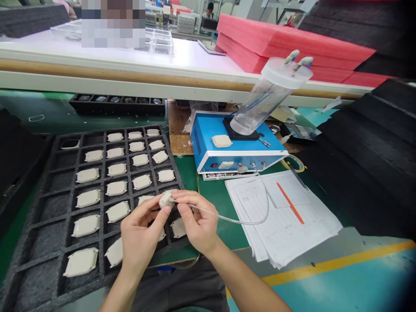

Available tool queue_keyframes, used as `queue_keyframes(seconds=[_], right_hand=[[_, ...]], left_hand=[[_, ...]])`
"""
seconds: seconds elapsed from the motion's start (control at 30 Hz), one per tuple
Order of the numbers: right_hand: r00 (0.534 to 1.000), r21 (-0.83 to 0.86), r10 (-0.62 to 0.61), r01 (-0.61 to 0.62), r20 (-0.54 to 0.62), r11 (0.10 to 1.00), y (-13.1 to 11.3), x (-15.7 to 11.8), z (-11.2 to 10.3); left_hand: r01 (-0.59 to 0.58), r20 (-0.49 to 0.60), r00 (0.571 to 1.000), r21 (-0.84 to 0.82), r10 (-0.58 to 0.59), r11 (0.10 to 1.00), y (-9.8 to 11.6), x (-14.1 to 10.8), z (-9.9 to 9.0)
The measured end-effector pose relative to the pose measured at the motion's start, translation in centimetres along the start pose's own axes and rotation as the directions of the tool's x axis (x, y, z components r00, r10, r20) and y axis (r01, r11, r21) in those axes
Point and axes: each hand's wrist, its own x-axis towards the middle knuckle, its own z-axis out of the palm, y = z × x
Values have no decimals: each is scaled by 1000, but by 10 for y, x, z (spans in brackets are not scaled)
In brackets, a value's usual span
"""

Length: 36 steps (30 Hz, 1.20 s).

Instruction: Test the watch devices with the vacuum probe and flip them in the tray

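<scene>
Between the fingers of my left hand (144,227) is a small cream watch case (167,199), tilted on its side above the foam tray. My right hand (198,219) pinches the end of a clear thin tube (227,219) against the case's edge. From there the tube loops back to the front of a blue machine (208,130). Below and left of my hands lies the dark grey foam tray (61,196), with similar cream cases (87,198) in many of its compartments. Another cream case (222,141) rests on top of the machine.
A clear cylinder (256,99) stands on the machine. Written papers (292,229) with an orange pen-like stick (290,203) lie to the right. Black foam sheets (370,164) are stacked far right, pink foam (292,43) on the shelf. Behind the shelf is a person with a blurred face.
</scene>
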Motion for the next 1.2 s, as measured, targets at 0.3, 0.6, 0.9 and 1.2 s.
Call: queue_keyframes(seconds=[0.3,0.6,0.9,1.2], right_hand=[[1000,-9,0,0,4,1000,-1,0,0],[1000,-10,0,0,-3,1000,-1,1,0],[1000,-26,2,-2,2,1000,-2,2,0],[1000,-53,0,0,-5,999,-3,2,0]], left_hand=[[9,-2,1000,0,-9,1000,1,-1,-1],[10,-1,1000,3,-10,1000,3,0,1],[14,-4,1000,6,-14,1000,4,0,1],[19,9,1000,0,-19,1000,3,0,0]])
